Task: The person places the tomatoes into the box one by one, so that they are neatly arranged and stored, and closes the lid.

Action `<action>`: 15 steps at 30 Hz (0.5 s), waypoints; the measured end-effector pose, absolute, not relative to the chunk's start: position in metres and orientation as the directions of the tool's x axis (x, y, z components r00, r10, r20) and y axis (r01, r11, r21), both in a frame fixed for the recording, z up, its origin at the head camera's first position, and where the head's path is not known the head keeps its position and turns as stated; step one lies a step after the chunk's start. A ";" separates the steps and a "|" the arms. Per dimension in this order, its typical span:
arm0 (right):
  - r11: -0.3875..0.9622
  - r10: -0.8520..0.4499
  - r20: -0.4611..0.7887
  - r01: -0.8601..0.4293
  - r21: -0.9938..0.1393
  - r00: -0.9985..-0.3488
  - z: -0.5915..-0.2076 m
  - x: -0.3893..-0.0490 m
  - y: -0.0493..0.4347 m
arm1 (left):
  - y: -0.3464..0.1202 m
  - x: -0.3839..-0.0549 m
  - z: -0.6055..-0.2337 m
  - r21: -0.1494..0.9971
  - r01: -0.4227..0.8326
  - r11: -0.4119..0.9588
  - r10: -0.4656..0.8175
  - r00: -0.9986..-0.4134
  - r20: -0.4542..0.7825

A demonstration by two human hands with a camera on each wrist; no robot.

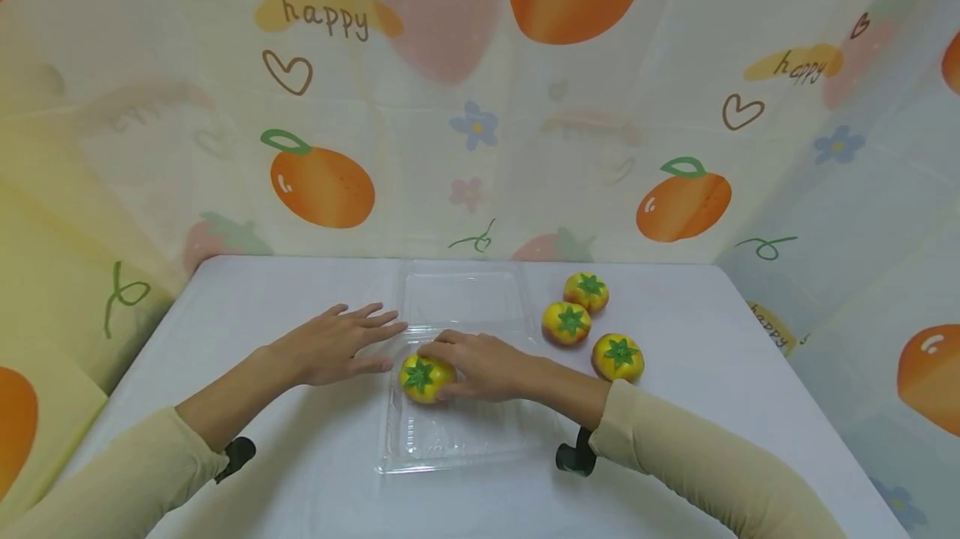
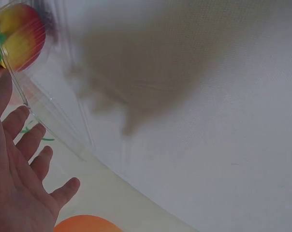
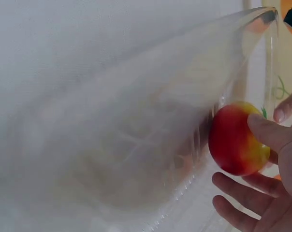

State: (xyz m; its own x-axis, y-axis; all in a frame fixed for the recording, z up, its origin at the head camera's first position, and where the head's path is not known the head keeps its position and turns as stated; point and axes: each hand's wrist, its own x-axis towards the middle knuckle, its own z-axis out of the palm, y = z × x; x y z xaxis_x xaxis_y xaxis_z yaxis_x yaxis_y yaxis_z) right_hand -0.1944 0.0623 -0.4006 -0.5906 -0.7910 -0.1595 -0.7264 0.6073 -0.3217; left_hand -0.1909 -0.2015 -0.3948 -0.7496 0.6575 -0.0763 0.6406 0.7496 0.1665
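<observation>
My right hand (image 1: 487,366) holds a yellow-and-red fruit with a green star-shaped top (image 1: 422,378) between thumb and fingers. The fruit is inside the left part of a clear plastic clamshell box (image 1: 480,439), whose lid (image 1: 465,297) lies folded back. In the right wrist view, the thumb is on the red-and-yellow side of the fruit (image 3: 235,140), with the fingers below. My left hand (image 1: 337,347) hovers by the box's left edge, fingers spread, holding nothing. In the left wrist view, its fingertips are close to the clear box wall (image 2: 20,87); contact is unclear.
Right of the box, three similar fruits stand on the white table: one at the back (image 1: 587,292), one nearer the box (image 1: 566,323) and one in front (image 1: 618,357), close to my right forearm. A printed fabric curtain (image 1: 480,164) encloses the table's back and sides.
</observation>
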 end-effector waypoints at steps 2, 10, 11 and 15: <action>0.609 -0.790 -0.140 -0.736 -0.297 -0.597 -0.400 -0.193 0.062 | -0.201 -0.191 -0.395 0.163 0.643 0.748 0.659 -0.749 -0.070; 0.613 -0.785 -0.104 -0.741 -0.274 -0.611 -0.398 -0.192 0.063 | -0.203 -0.192 -0.398 0.172 0.633 0.755 0.650 -0.757 -0.071; 0.610 -0.787 -0.103 -0.743 -0.275 -0.608 -0.399 -0.192 0.063 | -0.203 -0.192 -0.398 0.175 0.633 0.755 0.650 -0.757 -0.069; 0.603 -0.792 -0.104 -0.742 -0.293 -0.602 -0.399 -0.193 0.063 | -0.203 -0.192 -0.398 0.177 0.639 0.748 0.655 -0.754 -0.049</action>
